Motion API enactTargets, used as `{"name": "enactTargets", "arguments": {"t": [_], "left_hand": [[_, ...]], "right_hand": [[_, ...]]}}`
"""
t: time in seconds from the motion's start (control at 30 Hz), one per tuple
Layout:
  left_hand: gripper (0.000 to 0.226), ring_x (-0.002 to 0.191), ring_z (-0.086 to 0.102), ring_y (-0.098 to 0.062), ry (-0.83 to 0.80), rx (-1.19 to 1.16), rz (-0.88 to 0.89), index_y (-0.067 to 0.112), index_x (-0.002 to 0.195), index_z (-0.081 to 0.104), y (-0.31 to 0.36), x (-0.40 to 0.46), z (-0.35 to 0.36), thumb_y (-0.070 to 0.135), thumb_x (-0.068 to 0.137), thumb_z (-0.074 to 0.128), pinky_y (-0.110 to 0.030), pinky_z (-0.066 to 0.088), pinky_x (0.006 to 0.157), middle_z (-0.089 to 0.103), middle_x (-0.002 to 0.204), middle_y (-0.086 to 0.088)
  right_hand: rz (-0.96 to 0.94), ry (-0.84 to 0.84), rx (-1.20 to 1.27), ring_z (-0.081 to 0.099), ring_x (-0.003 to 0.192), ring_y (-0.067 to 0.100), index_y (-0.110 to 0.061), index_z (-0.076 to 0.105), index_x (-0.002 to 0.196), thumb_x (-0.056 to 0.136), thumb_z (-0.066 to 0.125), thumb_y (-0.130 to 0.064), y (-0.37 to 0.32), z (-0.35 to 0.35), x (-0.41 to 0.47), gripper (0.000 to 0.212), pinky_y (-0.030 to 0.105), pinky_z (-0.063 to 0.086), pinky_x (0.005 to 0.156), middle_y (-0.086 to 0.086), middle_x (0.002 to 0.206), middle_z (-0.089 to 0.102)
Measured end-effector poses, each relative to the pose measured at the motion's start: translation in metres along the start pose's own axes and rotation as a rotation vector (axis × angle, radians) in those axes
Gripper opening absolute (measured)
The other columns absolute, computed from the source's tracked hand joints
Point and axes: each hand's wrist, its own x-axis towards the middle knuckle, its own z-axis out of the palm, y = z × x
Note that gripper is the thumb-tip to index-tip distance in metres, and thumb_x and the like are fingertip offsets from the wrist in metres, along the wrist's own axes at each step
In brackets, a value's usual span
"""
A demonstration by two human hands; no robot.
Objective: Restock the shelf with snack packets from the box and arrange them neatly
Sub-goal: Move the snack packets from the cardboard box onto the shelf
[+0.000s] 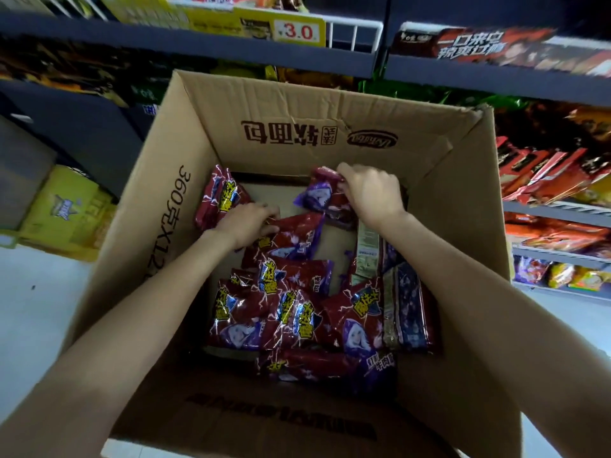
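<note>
- Right hand (370,196) reaches deep into the cardboard box (297,127), its grip pinching the top edge of a red-and-purple snack packet (322,196) near the far wall.
- Left hand (246,223) lies lower and to the left, fingers curled on another packet (291,238) in the middle of the box; how firm that grip is cannot be told.
- More snack packets (297,312) lie in a loose, overlapping heap toward the near side of the box, with a few standing on edge along the right wall.
- Risk, as judged: the glossy film is slippery, and a pinch on one corner could let a packet slide free or drag a neighbour up with it; squeezing hard could crush the contents.
- Printing on the box reads "360克X12" down the left wall, with "软面包" and an oval logo upside down on the far wall.
- The packets carry yellow Chinese lettering too small to read reliably.
- On the shelf (231,44) above, a yellow price tag (299,31) shows "3.0".
</note>
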Motion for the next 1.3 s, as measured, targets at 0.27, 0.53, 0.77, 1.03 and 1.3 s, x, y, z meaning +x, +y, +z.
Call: {"name": "enactTargets", "arguments": {"t": [0.27,0.53,0.77,1.03,1.3], "left_hand": [[0.032,0.079,0.065,-0.014,0.415,-0.101,-0.070,0.026,0.104,0.067,0.033,-0.058,-0.076,0.047,0.080,0.067,-0.026,0.047,0.063,0.072,0.096,0.002],[0.024,0.078,0.063,-0.007,0.813,-0.398,-0.134,0.042,0.097,0.060,0.096,-0.095,-0.137,0.060,0.081,0.061,-0.027,0.052,0.067,0.065,0.087,0.014],[0.030,0.070,0.058,-0.004,1.013,-0.500,-0.114,0.024,0.106,0.062,0.177,-0.085,-0.177,0.047,0.086,0.061,-0.021,0.046,0.061,0.062,0.081,0.011],[0.017,0.067,0.051,0.025,1.123,-0.654,-0.010,0.023,0.101,0.057,0.224,-0.051,-0.210,0.034,0.090,0.062,-0.004,0.042,0.053,0.056,0.081,0.020],[0.036,0.059,0.050,0.001,1.225,-0.367,-0.032,0.012,0.114,0.063,0.229,-0.027,-0.235,0.037,0.088,0.063,-0.008,0.036,0.049,0.065,0.093,0.004]], "right_hand": [[0.290,0.227,0.432,0.062,0.083,0.036,-0.009,0.053,0.113,0.095,0.054,-0.033,0.021,-0.085,-0.052,0.031,0.037,0.044,0.067,0.013,0.093,0.068],[0.361,0.601,0.912,0.045,0.061,0.006,-0.020,0.054,0.079,0.092,0.059,-0.037,0.080,-0.162,-0.095,0.022,0.035,0.040,0.059,-0.002,0.066,0.055],[0.303,0.892,0.546,0.047,0.062,0.014,-0.008,0.061,0.100,0.093,0.057,-0.034,0.148,-0.243,-0.077,0.027,0.029,0.031,0.058,0.000,0.075,0.059],[0.003,0.873,0.001,0.063,0.067,0.029,-0.011,0.066,0.093,0.082,0.063,-0.013,0.192,-0.248,0.002,0.011,0.028,0.037,0.049,0.007,0.079,0.065],[-0.247,0.732,-0.388,0.055,0.058,0.021,-0.015,0.064,0.077,0.063,0.072,0.003,0.206,-0.198,0.010,0.023,0.027,0.039,0.045,0.001,0.068,0.059]]}}
